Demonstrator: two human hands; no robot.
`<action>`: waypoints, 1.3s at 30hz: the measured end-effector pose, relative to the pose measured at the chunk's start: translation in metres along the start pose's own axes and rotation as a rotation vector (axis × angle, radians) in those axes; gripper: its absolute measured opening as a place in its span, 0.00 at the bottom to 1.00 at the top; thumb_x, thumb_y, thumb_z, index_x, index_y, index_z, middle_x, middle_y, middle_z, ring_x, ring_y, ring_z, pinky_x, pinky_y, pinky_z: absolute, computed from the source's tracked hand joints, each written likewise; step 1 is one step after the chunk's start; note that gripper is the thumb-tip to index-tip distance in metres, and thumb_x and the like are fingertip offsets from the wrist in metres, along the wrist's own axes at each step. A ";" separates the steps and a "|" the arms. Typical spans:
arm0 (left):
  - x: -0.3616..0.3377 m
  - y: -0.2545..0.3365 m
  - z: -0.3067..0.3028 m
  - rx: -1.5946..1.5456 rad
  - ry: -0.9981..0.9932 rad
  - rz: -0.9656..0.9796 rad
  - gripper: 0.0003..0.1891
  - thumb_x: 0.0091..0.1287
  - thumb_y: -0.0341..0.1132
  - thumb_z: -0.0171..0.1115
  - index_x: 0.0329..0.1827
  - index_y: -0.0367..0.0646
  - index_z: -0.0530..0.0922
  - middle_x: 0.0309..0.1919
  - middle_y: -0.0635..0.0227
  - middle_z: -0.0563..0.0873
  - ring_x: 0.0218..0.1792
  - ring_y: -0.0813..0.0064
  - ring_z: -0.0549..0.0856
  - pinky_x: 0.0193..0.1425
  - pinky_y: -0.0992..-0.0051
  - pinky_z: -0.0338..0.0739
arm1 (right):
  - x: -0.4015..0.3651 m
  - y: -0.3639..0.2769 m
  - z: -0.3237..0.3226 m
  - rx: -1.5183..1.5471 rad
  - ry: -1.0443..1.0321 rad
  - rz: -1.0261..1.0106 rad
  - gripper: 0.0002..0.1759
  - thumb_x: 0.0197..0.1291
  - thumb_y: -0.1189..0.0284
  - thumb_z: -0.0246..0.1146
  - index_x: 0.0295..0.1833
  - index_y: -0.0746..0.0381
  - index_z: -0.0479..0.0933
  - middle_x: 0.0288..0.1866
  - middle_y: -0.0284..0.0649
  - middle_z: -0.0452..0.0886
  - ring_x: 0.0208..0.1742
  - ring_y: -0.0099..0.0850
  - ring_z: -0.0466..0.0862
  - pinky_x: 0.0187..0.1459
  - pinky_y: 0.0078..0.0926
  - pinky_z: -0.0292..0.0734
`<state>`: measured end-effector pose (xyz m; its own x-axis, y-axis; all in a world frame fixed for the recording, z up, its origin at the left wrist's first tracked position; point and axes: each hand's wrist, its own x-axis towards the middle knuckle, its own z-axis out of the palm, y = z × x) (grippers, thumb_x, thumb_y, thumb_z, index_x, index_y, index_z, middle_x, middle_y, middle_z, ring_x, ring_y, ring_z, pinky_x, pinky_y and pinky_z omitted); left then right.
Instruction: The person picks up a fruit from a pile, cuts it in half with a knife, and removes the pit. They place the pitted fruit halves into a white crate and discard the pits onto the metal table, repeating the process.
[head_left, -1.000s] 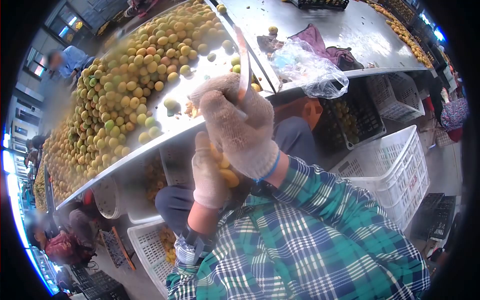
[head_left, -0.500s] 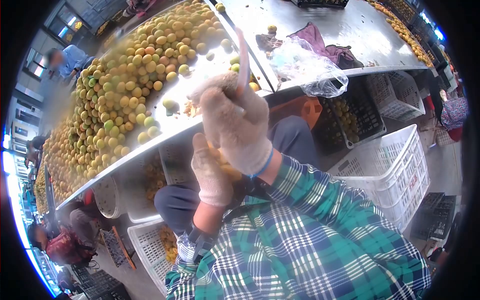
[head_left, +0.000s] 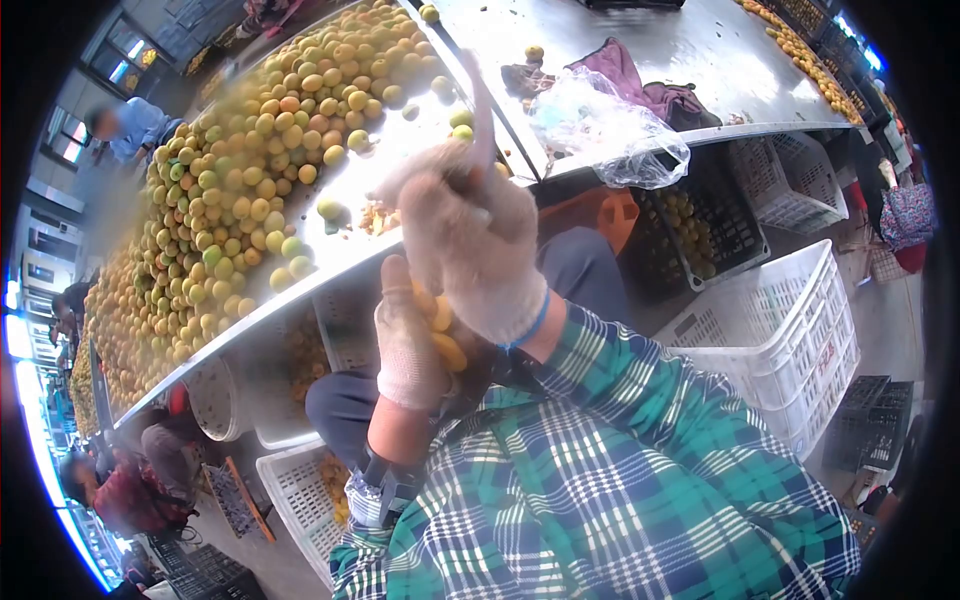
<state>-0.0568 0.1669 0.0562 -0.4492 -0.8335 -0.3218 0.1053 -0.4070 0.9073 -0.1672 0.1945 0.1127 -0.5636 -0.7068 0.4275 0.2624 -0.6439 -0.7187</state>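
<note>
Yellow fruit halves (head_left: 445, 335) sit clamped in the gloved left hand (head_left: 408, 350) below the steel table (head_left: 395, 150); right hand (head_left: 470, 245) fists the knife (head_left: 483, 105) upward. Looks early: heaped whole fruit (head_left: 230, 190) awaits up top.

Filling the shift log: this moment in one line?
left hand: holds yellow fruit | right hand: grips knife | table: fruit heap

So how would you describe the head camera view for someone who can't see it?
A gloved right hand grips a small knife above a gloved left hand holding yellow fruit pieces, at the edge of a metal table heaped with yellow-green fruit. White plastic crates stand on the floor nearby, and other people are at the table.
</note>
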 end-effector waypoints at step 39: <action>0.020 -0.013 -0.030 0.908 -0.431 0.916 0.27 0.73 0.59 0.49 0.57 0.42 0.71 0.29 0.68 0.80 0.18 0.77 0.76 0.21 0.80 0.70 | 0.006 -0.008 -0.016 0.346 -0.192 0.304 0.10 0.68 0.67 0.61 0.38 0.63 0.78 0.30 0.31 0.78 0.28 0.17 0.78 0.24 0.14 0.72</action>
<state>-0.0401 0.1440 0.0301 -0.7910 -0.4198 0.4450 -0.0281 0.7516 0.6590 -0.1851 0.1999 0.1118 -0.2748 -0.8981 0.3434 0.6554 -0.4363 -0.6164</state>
